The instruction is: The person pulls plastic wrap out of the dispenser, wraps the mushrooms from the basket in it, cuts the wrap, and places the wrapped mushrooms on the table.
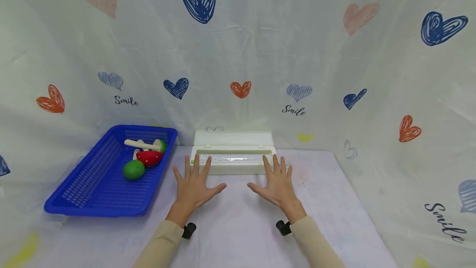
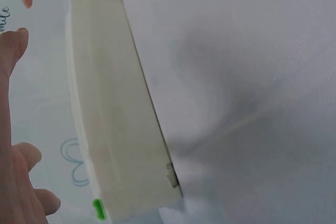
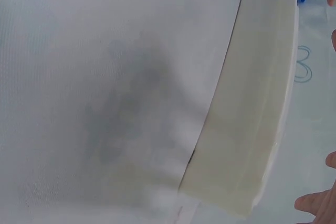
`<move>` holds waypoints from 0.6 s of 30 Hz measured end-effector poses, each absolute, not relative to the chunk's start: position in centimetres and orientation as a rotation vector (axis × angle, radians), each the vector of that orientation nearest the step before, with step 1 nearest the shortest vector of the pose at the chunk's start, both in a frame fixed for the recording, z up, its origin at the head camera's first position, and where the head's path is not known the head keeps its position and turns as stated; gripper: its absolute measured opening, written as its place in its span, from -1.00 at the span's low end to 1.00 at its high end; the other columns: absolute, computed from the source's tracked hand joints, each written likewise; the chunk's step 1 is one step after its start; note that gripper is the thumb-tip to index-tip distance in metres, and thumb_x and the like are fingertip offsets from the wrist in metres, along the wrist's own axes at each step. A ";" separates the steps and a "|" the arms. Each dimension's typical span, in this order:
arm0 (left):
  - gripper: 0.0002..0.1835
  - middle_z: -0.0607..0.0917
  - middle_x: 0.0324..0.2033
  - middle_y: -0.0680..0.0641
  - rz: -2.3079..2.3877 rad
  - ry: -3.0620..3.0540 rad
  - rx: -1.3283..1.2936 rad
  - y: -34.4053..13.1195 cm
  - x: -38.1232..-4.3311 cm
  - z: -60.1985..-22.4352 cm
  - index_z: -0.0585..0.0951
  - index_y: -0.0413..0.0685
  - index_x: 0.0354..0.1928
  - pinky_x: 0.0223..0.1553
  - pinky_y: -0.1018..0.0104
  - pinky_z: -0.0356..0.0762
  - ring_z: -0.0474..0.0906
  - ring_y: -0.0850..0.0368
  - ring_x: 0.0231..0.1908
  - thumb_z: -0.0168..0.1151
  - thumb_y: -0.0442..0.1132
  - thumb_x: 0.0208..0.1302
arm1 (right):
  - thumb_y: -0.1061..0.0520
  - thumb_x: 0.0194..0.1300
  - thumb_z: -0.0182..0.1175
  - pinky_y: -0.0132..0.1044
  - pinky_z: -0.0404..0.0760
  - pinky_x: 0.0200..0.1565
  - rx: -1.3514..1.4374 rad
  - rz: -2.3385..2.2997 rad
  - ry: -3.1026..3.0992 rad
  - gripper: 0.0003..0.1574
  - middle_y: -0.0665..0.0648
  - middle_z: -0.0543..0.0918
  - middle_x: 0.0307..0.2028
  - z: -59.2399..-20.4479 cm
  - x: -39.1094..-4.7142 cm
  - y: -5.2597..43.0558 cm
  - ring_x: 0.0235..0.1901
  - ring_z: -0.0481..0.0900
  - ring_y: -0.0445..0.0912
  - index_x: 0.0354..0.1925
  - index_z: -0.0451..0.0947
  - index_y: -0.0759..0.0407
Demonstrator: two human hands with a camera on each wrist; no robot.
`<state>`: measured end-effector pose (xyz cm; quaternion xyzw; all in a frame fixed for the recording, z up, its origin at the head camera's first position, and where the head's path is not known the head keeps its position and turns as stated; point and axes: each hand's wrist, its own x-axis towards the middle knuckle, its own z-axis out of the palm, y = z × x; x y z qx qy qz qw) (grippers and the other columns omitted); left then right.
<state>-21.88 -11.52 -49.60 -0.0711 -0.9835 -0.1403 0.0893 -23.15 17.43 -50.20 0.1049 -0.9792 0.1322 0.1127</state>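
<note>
My left hand (image 1: 194,191) and right hand (image 1: 278,187) are spread wide with fingers straight, held apart over the front of a long white box (image 1: 238,169). Neither hand holds anything. The box's lid (image 1: 233,138) stands raised at the back. Inside lies a roll of clear film (image 1: 234,158), partly behind the fingertips at both ends. In the left wrist view, the box's front side (image 2: 113,93) runs down beside the left fingers, with a small green piece (image 2: 98,209) near one end. The right wrist view shows the same box (image 3: 241,93) and a few right fingertips at the edge.
A blue plastic basket (image 1: 100,212) stands to the left. In it are a green round toy (image 1: 134,170), a red toy with white dots (image 1: 149,159) and a pale-stemmed green toy (image 1: 143,144). A heart-printed curtain (image 1: 238,44) hangs behind the white-covered table (image 1: 238,226).
</note>
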 end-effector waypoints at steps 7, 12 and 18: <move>0.18 -0.02 0.62 -0.29 -0.389 -2.940 -0.232 -11.4 -22.4 -49.4 0.14 0.18 0.63 0.37 -0.64 -0.48 -0.37 -0.45 0.59 0.02 0.69 0.09 | -0.70 0.14 0.12 0.55 -0.09 0.42 0.329 0.385 -2.877 0.38 0.41 0.02 0.60 -50.0 -23.4 17.3 0.60 -0.19 0.39 0.65 -0.01 -0.04; 0.18 0.00 0.62 -0.30 -0.368 -2.955 -0.238 -11.7 -22.8 -49.2 0.13 0.16 0.63 0.37 -0.64 -0.44 -0.32 -0.45 0.59 0.02 0.68 0.10 | -0.70 0.16 0.10 0.55 -0.10 0.42 0.328 0.419 -2.895 0.37 0.39 0.00 0.60 -49.5 -23.9 17.1 0.60 -0.20 0.39 0.66 -0.04 -0.07; 0.14 0.11 0.59 -0.32 -0.467 -2.913 -0.247 -12.6 -23.9 -49.0 0.16 0.06 0.62 0.37 -0.64 -0.45 -0.23 -0.46 0.58 0.06 0.61 0.17 | -0.67 0.19 0.11 0.51 -0.13 0.45 0.366 0.598 -2.901 0.35 0.35 0.00 0.61 -49.0 -25.0 16.4 0.60 -0.21 0.37 0.66 -0.07 -0.07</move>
